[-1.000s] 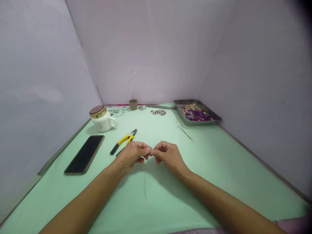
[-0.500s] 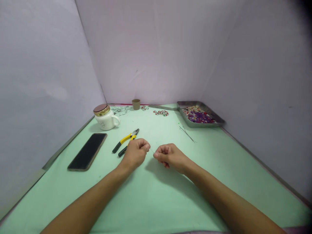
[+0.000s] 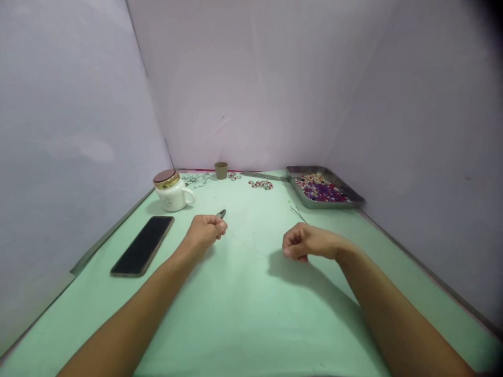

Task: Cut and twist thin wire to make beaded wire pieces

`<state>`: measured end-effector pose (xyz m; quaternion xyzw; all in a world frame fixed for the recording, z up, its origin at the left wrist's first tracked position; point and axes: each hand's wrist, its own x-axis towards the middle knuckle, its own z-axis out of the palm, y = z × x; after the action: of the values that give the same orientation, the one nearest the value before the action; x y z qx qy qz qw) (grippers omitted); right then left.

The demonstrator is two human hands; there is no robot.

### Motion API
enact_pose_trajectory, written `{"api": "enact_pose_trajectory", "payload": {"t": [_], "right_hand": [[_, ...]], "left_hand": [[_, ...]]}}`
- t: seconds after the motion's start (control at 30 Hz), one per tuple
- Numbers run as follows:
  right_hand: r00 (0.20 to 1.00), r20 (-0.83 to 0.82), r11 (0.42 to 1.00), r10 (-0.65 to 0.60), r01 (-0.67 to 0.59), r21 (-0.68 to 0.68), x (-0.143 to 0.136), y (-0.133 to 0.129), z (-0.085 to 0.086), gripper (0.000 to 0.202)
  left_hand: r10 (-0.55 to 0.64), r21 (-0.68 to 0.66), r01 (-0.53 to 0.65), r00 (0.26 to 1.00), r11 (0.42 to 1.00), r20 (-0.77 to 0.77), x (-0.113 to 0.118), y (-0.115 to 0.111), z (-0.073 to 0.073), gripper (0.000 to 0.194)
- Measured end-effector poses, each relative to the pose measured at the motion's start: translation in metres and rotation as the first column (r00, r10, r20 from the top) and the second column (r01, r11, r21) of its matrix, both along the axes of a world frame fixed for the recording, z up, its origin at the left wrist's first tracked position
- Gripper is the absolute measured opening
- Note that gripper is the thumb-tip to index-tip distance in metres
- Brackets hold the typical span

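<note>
A very thin wire [image 3: 249, 245] runs faintly across the gap between my hands, over the green tabletop. My left hand [image 3: 206, 230] is closed in a pinch on its left end. Opposite it, my right hand [image 3: 301, 242] is also pinched, at the wire's right end, where the line almost fades from sight. Behind my left hand lie the pliers [image 3: 222, 213]; only the metal jaws show and the handles are hidden. A few cut wires [image 3: 297, 213] lie just beyond my right hand, partly covered by it.
A phone [image 3: 143, 246] and a lidded white mug [image 3: 173, 193] are on the left. Along the back stand a small cup [image 3: 220, 170], bead piles [image 3: 260, 185], tangled wire [image 3: 196, 179] and long rods [image 3: 263, 176]. A metal tray [image 3: 330, 204] of beads sits back right.
My hands have moved apart, the left leftward and the right rightward, so a longer stretch of wire spans them. The left hand now covers the plier handles.
</note>
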<state>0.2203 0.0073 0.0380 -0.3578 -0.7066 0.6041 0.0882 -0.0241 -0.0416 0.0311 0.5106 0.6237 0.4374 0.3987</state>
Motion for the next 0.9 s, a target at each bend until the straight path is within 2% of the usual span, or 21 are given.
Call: {"api": "enact_pose_trajectory", "payload": {"t": [0.1,0.17,0.3,0.4,0.53,0.63,0.7,0.77,0.83,0.9], "right_hand": [[0.955,-0.168,0.969,-0.243,0.248,0.010,-0.003,0.000,0.001,0.016],[0.912,-0.218,0.937,-0.348,0.346,-0.048,-0.017,-0.007,-0.004,0.019],[0.902,-0.259,0.934,-0.345,0.303,-0.191,-0.048,-0.022,-0.025,0.026],[0.877,-0.293,0.919,-0.380,0.322,-0.229,-0.059,-0.027,-0.038,0.024],[0.850,-0.352,0.918,-0.392,0.339,-0.205,-0.061,-0.029,-0.040,0.018],[0.808,-0.379,0.892,-0.451,0.399,-0.211,-0.058,-0.026,-0.035,0.016],[0.742,-0.398,0.841,-0.540,0.490,-0.228,-0.053,-0.022,-0.031,0.017],[0.656,-0.403,0.767,-0.638,0.591,-0.252,-0.048,-0.016,-0.029,0.018],[0.584,-0.388,0.693,-0.713,0.671,-0.264,-0.043,-0.010,-0.028,0.019],[0.547,-0.376,0.649,-0.748,0.722,-0.241,-0.040,-0.006,-0.029,0.019]], "left_hand": [[-0.108,-0.028,0.109,0.994,0.994,0.028,0.008,-0.003,0.001,0.013],[-0.165,-0.028,0.166,0.985,0.986,0.041,0.018,-0.007,0.000,0.010],[-0.223,-0.026,0.225,0.972,0.974,0.072,0.032,-0.014,-0.001,0.018],[-0.213,-0.032,0.215,0.976,0.976,0.046,0.037,-0.015,-0.005,0.022],[-0.206,-0.046,0.204,0.977,0.978,-0.050,0.040,-0.013,-0.008,0.019],[-0.193,-0.033,0.190,0.959,0.981,-0.206,0.032,-0.008,-0.004,0.022],[-0.130,-0.009,0.135,0.924,0.991,-0.359,0.018,-0.004,0.000,0.025],[-0.052,-0.010,0.055,0.845,0.998,-0.533,0.001,0.001,0.003,0.024],[-0.070,-0.084,0.019,0.742,0.996,-0.666,-0.013,0.004,0.006,0.021],[-0.128,-0.156,0.015,0.651,0.988,-0.748,-0.021,0.006,0.007,0.020]]}}
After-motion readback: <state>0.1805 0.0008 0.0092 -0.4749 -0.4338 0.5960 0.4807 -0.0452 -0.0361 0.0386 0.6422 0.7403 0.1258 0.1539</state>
